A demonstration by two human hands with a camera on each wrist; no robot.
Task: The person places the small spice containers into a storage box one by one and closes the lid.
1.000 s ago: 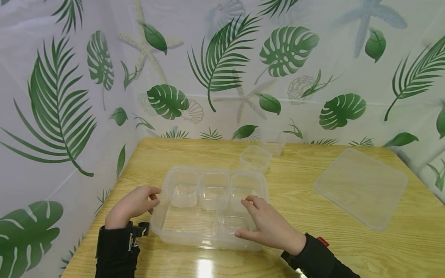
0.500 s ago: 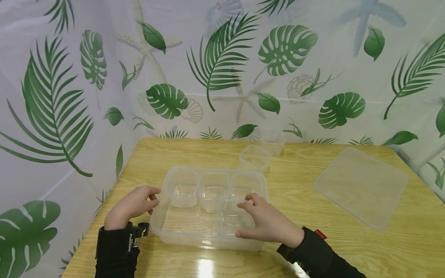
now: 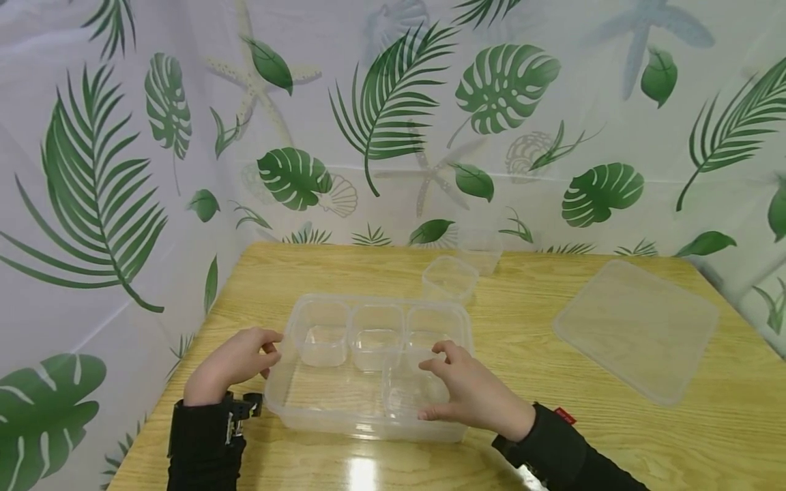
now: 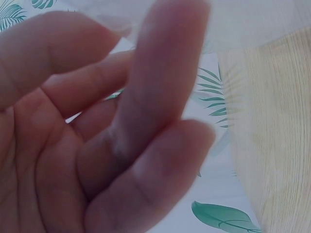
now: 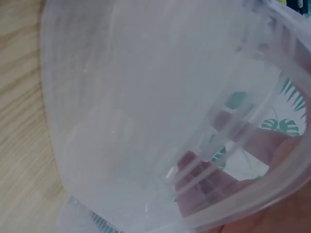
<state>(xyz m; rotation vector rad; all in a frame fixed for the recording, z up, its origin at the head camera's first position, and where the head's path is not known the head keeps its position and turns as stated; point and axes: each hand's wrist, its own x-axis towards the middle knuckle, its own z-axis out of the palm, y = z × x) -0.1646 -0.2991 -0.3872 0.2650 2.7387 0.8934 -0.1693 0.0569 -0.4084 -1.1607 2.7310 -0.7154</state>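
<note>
A large clear plastic box (image 3: 331, 411) stands on the table, with several small clear plastic containers inside. Three of these, a left (image 3: 323, 348), middle (image 3: 377, 346) and right container (image 3: 430, 320), line its back side. Another small container (image 3: 402, 385) sits at the front right, its edges faint. Over this one my right hand (image 3: 479, 397) holds its sides, thumb in front and fingers behind. Through the cloudy plastic in the right wrist view, bent fingers (image 5: 194, 182) show. My left hand (image 3: 236, 361) is at the box's left wall, fingers loosely bent, touching or nearly touching it.
Two more small containers, a nearer one (image 3: 450, 279) and a farther one (image 3: 482, 252), stand behind the box. A clear flat lid (image 3: 638, 331) lies at the right on the wooden table (image 3: 528, 327). A leaf-patterned sheet (image 3: 381, 225) hangs behind and at the left.
My right hand has shifted slightly, its fingers spreading a little at the front right container. The left hand and the box have stayed in place.
</note>
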